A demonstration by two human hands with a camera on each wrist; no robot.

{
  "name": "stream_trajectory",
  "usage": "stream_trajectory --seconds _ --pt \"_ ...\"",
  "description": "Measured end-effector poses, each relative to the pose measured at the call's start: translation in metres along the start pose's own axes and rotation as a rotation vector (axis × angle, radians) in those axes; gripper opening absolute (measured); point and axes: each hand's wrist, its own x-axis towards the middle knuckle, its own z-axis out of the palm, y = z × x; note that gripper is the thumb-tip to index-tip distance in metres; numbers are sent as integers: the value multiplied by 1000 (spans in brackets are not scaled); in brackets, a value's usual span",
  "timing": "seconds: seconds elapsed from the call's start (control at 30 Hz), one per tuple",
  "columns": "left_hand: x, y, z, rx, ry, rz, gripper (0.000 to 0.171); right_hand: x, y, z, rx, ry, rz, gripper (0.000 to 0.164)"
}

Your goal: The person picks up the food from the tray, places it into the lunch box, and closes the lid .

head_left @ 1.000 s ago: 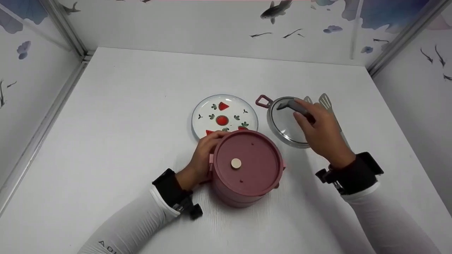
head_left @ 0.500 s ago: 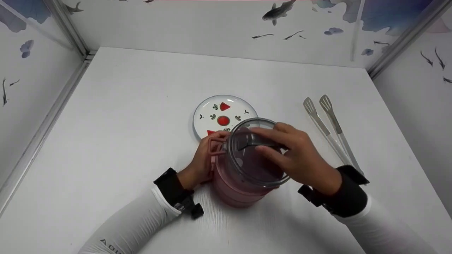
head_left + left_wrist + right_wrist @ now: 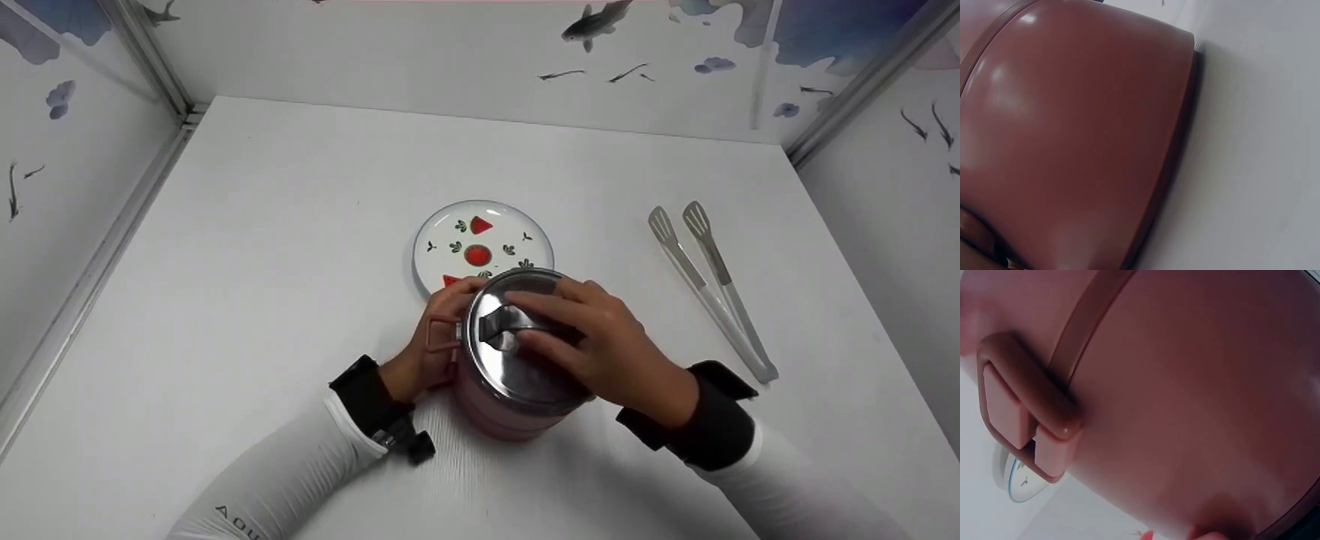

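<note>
A pink round lunch container (image 3: 495,424) stands upright on the white table; its pink wall (image 3: 1185,394) fills much of both wrist views. My left hand (image 3: 431,337) grips it from the left, fingers partly hidden behind it. On its top sits or hovers a shiny clear lid (image 3: 491,367) with a metal rim; whether it is fully seated I cannot tell. From the lid's left edge sticks out a pink loop (image 3: 441,334). My right hand (image 3: 607,345) holds the lid's dark grey handle (image 3: 510,319) between thumb and fingers. A pink clasp (image 3: 1027,399) shows on the container's side.
Behind the container lies a white plate (image 3: 435,262) with a watermelon pattern, its front part covered from sight. To the right rest tongs (image 3: 720,300) with slotted ends, spread apart. White panels with painted fish (image 3: 596,26) enclose the table at the back and sides.
My right hand has carried the lid left from beside the plate to over the container, then lowered it. The tongs are now uncovered. My left hand has stayed on the container.
</note>
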Motion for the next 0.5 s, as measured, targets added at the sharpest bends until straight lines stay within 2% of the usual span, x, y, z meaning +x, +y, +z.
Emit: stream_trajectory --seconds 0.17,0.2,0.27,0.3,0.33,0.4,0.5 --pt "-1 -12 -7 233 -43 307 58 -2 -2 2 -3 19 14 41" --pt "-1 -13 -8 235 -51 309 60 -3 -3 3 -14 25 18 41" --pt "-1 -12 -7 240 -56 288 59 -4 -4 4 -36 36 22 41" --pt "-1 -10 -6 224 -57 248 55 -5 -4 4 -46 41 25 41" --pt "-2 -8 -5 205 -52 201 52 -5 -5 4 -55 45 30 41" --pt "-2 -2 -2 119 -27 56 48 -6 -6 5 -72 49 42 40" --pt "-1 3 2 44 14 -59 44 -7 -7 5 -81 47 67 40"
